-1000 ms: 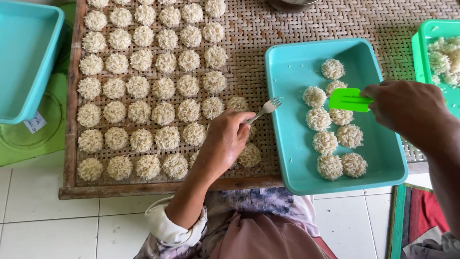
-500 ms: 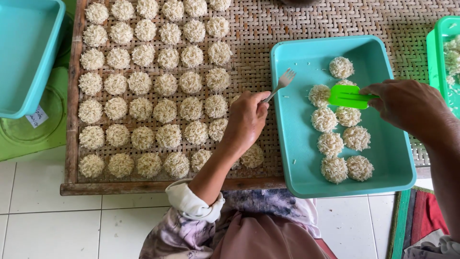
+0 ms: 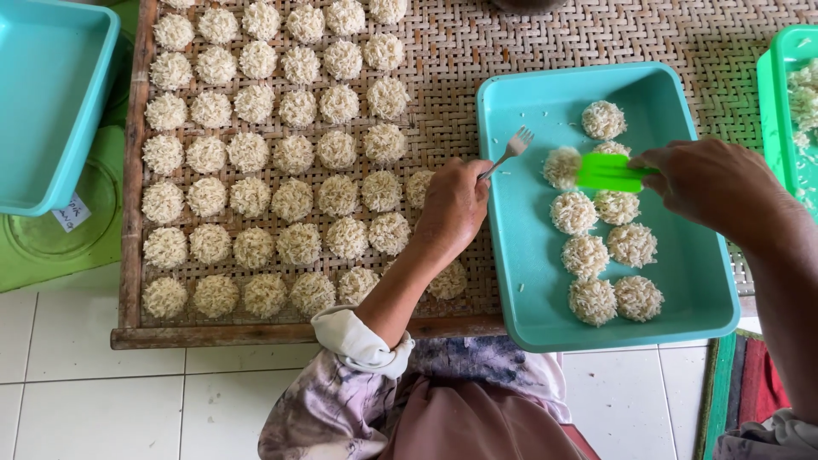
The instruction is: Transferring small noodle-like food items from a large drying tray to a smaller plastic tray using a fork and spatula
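1. Rows of pale, round noodle nests [image 3: 294, 155] already covered most of the woven bamboo drying tray [image 3: 126, 255], set close together in a neat grid, which suggested the bulk of the laying-out was done on that side.
2. Bare weave remained toward the tray's right part, just beside the teal tray [image 3: 690, 281], so room for more nests was left.
3. Eight or so nests [image 3: 601, 255] still lay inside the teal tray, mostly in two short columns along its right half; its left half was bare but for a few loose strands.
4. One nest [image 3: 562, 166] sat at the tip of the green spatula [image 3: 609, 172], above the tray floor near the tray's upper middle; whether it was fully lifted could not be told.
5. The right hand [image 3: 716, 183] had its fingers closed around the spatula's handle.
6. The left hand [image 3: 452, 209] had its fingers pinched on a metal fork [image 3: 511, 152], prongs pointing toward that nest but apart from it.
7. A second teal tray [image 3: 51, 102] lay at the far left, and a green tray [image 3: 780, 94] holding more noodles showed at the right edge, so further stock seemed to remain.
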